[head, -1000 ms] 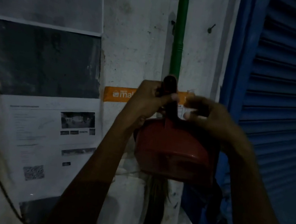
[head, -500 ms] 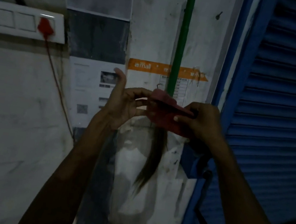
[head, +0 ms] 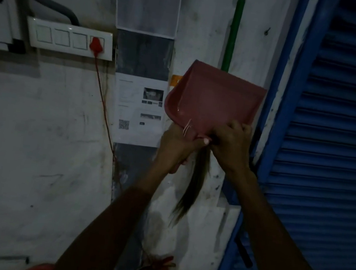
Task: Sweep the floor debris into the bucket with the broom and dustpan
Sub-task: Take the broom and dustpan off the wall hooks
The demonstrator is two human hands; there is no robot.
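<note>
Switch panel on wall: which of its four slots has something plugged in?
The rightmost slot: a red plug with red cord sits there; the other three are bare.

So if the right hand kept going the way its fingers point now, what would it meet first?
The right hand points up and left, gripping the red dustpan at its lower edge. Straight on it meets the dustpan itself, then probably the left hand right beside it; depth is hard to judge in this dim view.

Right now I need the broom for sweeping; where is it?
Head view, centre: the broom hangs on the wall beside the blue shutter, behind the dustpan.
</note>
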